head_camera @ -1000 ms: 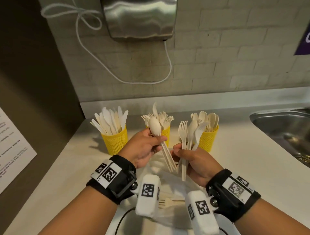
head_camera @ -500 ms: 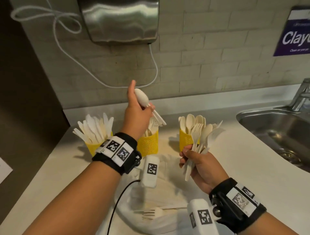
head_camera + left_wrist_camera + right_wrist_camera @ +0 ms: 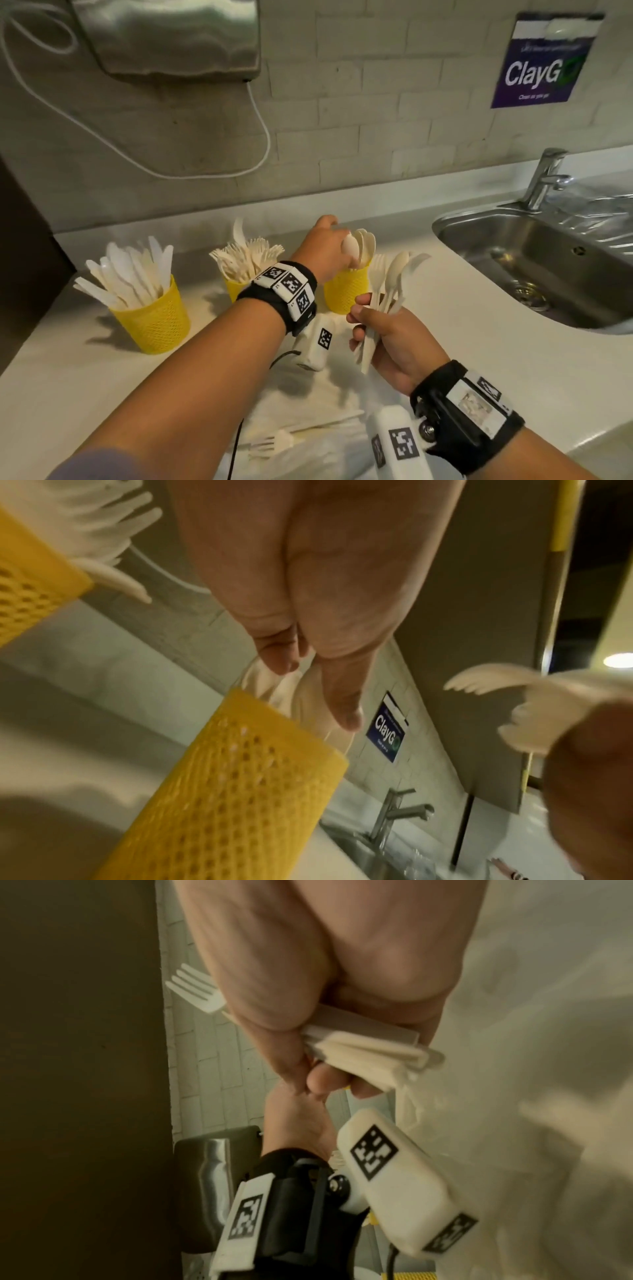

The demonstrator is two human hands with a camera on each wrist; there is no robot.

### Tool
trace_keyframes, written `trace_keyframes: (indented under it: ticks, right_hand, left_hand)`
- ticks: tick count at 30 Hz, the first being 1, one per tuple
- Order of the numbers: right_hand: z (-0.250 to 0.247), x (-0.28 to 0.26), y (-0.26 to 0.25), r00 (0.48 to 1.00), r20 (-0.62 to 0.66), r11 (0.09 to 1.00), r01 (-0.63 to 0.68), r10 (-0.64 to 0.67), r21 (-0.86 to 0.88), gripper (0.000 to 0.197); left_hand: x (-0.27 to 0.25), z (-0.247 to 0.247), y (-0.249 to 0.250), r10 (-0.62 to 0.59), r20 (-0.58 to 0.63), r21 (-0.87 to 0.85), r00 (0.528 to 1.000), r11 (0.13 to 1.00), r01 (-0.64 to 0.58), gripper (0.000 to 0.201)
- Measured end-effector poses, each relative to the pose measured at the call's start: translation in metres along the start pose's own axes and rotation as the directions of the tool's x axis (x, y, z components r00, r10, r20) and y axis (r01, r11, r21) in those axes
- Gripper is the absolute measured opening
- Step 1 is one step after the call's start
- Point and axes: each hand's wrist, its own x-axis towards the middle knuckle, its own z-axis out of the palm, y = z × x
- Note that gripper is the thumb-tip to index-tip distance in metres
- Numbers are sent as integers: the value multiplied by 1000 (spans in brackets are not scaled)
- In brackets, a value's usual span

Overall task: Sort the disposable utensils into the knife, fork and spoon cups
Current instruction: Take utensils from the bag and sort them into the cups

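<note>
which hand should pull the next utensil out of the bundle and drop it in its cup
Left. The left hand is over the spoon cup, placing its spoon, and will likely be free. The right hand has its grip full with the utensil bundle.

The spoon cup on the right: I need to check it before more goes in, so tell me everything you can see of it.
The spoon cup is a yellow cup with a perforated mesh wall, plastic by its look, standing upright on the white counter, rightmost of three. Pale spoons stand in it, bowls up. The left hand is at its rim among the spoons, fingers on one bowl. The right hand, gripping a utensil bundle, is beside it; contact cannot be told.
</note>
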Motion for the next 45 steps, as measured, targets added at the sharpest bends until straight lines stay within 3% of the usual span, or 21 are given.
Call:
trace_keyframes:
  ticks: [3, 5, 9, 15, 18, 21, 25, 27, 31, 34, 39, 45]
  right_hand:
    - [4, 2, 1, 999, 28, 999, -15, 17, -41, 14]
    - [8, 4, 2, 997, 70, 996, -28, 34, -81, 13]
    - [21, 5, 10, 982, 172, 988, -55, 80, -145, 10]
    - [38, 3, 27, 897, 343, 941, -183, 278, -284, 16]
    - [47, 0, 31, 828, 417, 906, -232, 374, -353, 11]
    - [55, -2, 35, 801, 445, 904, -267, 400, -333, 17]
    - [59, -2, 37, 804, 439, 909, -294, 402, -295, 23]
    - [59, -1, 39, 806, 446, 916, -286, 389, -282, 25]
    - [57, 3, 47, 827, 436, 932, -274, 355, -237, 30]
    - [58, 5, 50, 847, 413, 940, -276, 336, -199, 25]
    - [60, 4, 51, 858, 396, 942, -264, 327, -206, 11]
    - [61, 4, 52, 858, 411, 949, -249, 308, -193, 21]
  left_hand:
    - [-13, -18, 6, 10, -118, -6, 993, 1000, -10, 54]
    - [-30, -30, 7, -31, -203, -139, 979, 990, 3, 47]
    - [-77, -33, -1, -136, -34, -489, 990, 866, 102, 39]
    - [-111, -38, -30, -75, 143, -603, 987, 784, 146, 51]
    - [-122, -52, -39, -89, 234, -638, 968, 738, 222, 37]
    - [-130, -62, -45, -137, 205, -720, 969, 650, 244, 30]
    - [-139, -70, -53, -207, 176, -795, 963, 547, 263, 44]
    - [-142, -73, -55, -222, 172, -776, 960, 569, 271, 49]
    - [-145, -77, -57, -237, 190, -652, 953, 695, 303, 54]
    - [-147, -77, -61, -276, 164, -648, 947, 694, 315, 52]
    - [-153, -75, -68, -272, 29, -614, 962, 754, 232, 42]
    - [-150, -75, -69, -219, -153, -445, 964, 886, 131, 25]
